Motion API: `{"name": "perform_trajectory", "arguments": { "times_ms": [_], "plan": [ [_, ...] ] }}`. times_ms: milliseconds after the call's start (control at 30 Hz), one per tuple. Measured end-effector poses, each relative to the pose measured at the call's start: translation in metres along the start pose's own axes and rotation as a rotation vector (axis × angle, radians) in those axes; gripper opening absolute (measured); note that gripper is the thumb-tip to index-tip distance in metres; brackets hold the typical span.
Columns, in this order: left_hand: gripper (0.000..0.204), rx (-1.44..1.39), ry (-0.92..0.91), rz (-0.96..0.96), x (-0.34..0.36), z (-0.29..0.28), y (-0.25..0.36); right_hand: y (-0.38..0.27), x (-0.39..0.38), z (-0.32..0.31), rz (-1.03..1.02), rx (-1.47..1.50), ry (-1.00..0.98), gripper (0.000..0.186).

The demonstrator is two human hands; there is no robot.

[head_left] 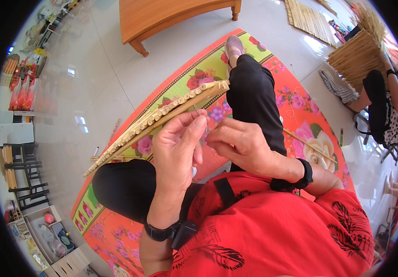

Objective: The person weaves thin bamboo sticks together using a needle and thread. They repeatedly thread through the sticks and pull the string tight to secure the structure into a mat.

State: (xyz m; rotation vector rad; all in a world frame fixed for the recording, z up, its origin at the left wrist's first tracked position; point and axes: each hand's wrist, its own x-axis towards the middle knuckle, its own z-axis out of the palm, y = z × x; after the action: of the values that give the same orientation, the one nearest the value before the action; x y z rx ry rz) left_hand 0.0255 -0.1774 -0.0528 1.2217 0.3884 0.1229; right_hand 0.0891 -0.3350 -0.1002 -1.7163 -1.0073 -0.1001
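A bundled straw mat (pixel 162 113) lies slantwise across my knees, its cut stalk ends showing in a row. One longer pale stick (pixel 176 113) runs along its near edge. My left hand (pixel 177 141) is just below that edge, thumb and forefinger pinched on a thin strand (pixel 196 108) that reaches up to the stick. Close on its right is my right hand (pixel 241 142), fingers curled together in a pinch. Whatever it holds is hidden or too fine to make out. Neither hand grips the mat itself.
A flowered floor mat (pixel 300 131) spreads beneath me, with a thin stick (pixel 309 145) on it. Ahead stands a low wooden table (pixel 176 21). At right another person (pixel 395 99) sits beside a straw panel (pixel 353 57). Boxes and a tray (pixel 47 221) line the left.
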Motion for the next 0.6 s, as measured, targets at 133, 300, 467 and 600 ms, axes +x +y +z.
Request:
{"name": "perform_trajectory", "arguments": {
  "times_ms": [133, 300, 467, 600],
  "plan": [
    [0.016, -0.26, 0.006, -0.081, 0.007, 0.007, -0.003, -0.001, 0.011, -0.008, -0.244, -0.256, 0.167, 0.032],
    [0.015, -0.403, 0.107, -0.105, 0.009, 0.016, -0.01, 0.004, 0.077, -0.034, -0.391, -0.334, 0.291, 0.028],
    [0.016, -0.35, 0.066, 0.042, 0.01, 0.019, -0.026, 0.026, 0.078, -0.016, -0.102, -0.046, 0.007, 0.012],
    [0.018, -0.332, 0.084, 0.071, 0.006, 0.022, -0.03, 0.031, 0.072, -0.012, -0.061, 0.004, -0.056, 0.013]
  ]
}}
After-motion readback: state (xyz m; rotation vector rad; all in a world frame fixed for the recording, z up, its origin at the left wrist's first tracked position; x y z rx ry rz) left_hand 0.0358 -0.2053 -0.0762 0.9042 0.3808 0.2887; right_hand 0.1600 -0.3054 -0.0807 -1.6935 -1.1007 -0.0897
